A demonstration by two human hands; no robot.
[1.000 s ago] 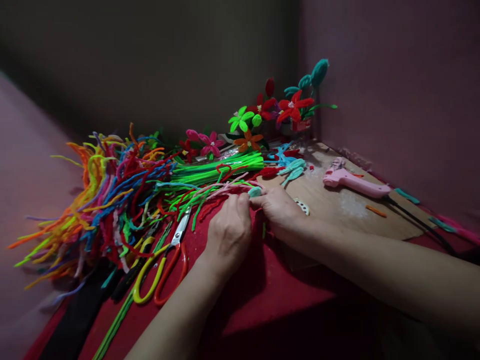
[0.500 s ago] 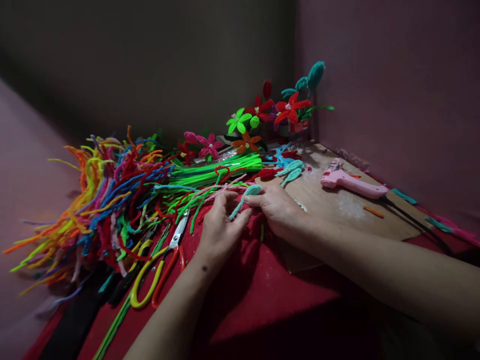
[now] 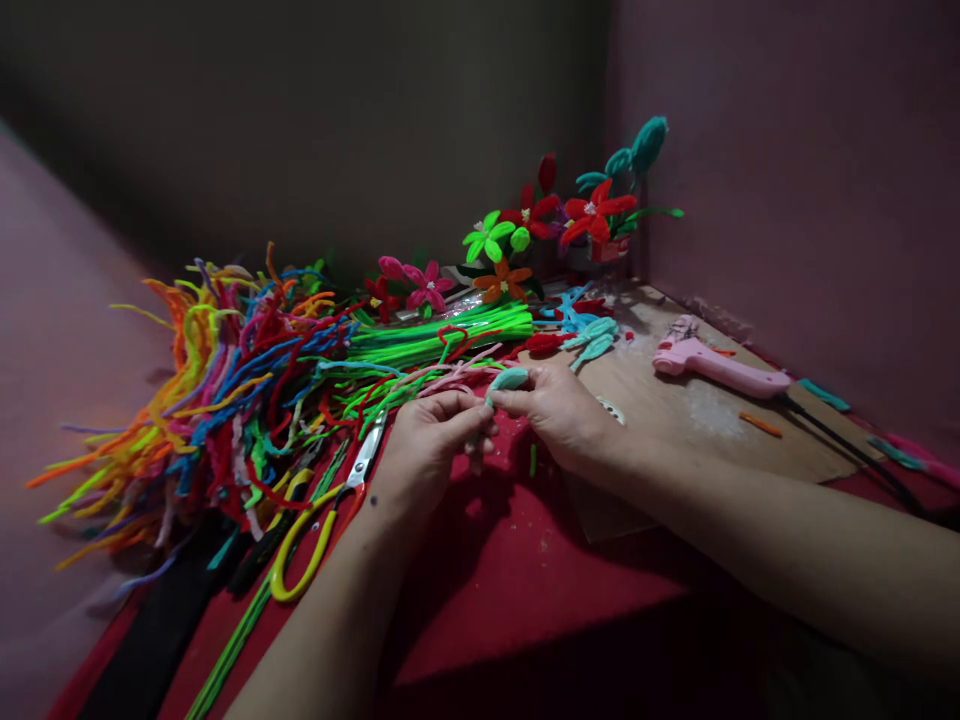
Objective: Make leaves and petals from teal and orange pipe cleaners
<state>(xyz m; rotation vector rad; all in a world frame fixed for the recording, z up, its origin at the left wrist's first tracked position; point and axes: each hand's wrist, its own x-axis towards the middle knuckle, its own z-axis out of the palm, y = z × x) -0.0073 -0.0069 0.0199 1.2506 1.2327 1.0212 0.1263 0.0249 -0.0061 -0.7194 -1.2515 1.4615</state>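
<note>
Between my two hands is a mint-green pipe cleaner petal [image 3: 508, 379], its rounded loop showing above the fingertips. My right hand [image 3: 566, 410] pinches the loop between thumb and fingers. At its lower end, my left hand [image 3: 435, 435] is closed round the stem, which the fingers mostly hide. Just beyond the hands lie loose pink pipe cleaners [image 3: 450, 375] and a bundle of bright green ones [image 3: 442, 335]. Several finished petals in light teal [image 3: 596, 338] rest behind my right hand, beside a red petal [image 3: 551, 344].
Scissors [image 3: 315, 535] with yellow and orange handles lie by my left forearm, near a large multicoloured heap of pipe cleaners [image 3: 217, 400]. A pink glue gun [image 3: 712, 365] rests on brown cardboard [image 3: 645, 400] at right. Pipe cleaner flowers [image 3: 596, 212] stand at the back.
My left hand has turned and closed in on the petal's stem, covering the tail that stuck out before. The view has shifted slightly, so the surroundings sit farther right.
</note>
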